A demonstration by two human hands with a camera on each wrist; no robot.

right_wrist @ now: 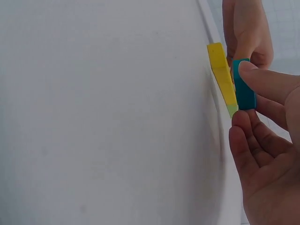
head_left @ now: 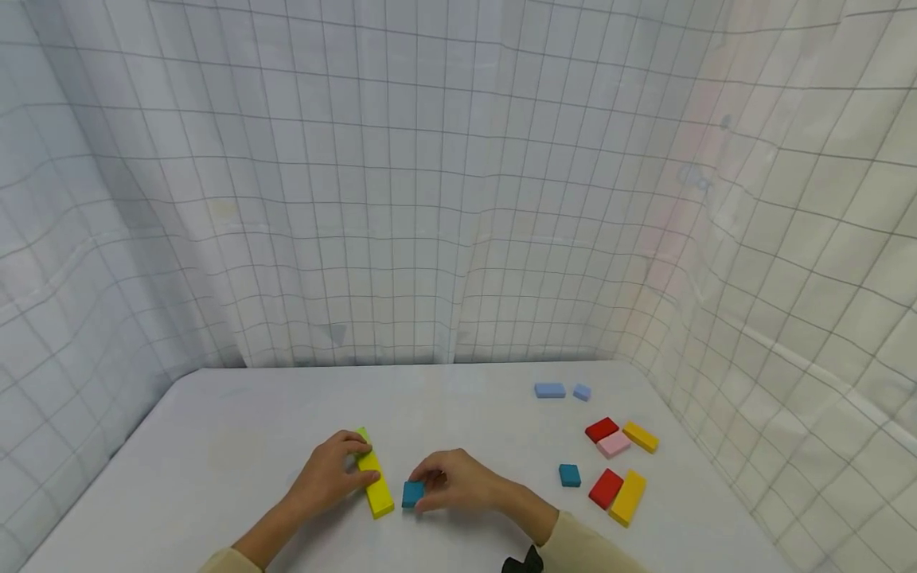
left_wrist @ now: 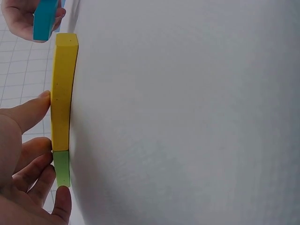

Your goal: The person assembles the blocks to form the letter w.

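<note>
A long yellow block (head_left: 380,495) lies end to end with a light green block (left_wrist: 62,168), the two forming one row on the table. My left hand (head_left: 331,471) rests on this row from the left. In the left wrist view its thumb touches the yellow block, while other fingers lie along the green one near the join and far end. Just right of the row, my right hand (head_left: 458,481) pinches a small teal block (head_left: 412,494) between thumb and fingertips. The right wrist view shows the teal block (right_wrist: 244,86) standing close beside the yellow near end.
On the right lie a second teal block (head_left: 569,476), red blocks (head_left: 606,489), a pink block (head_left: 614,444) and orange-yellow blocks (head_left: 628,499). Two light blue blocks (head_left: 550,390) sit farther back. Gridded white curtains (head_left: 387,239) enclose the table (head_left: 236,414).
</note>
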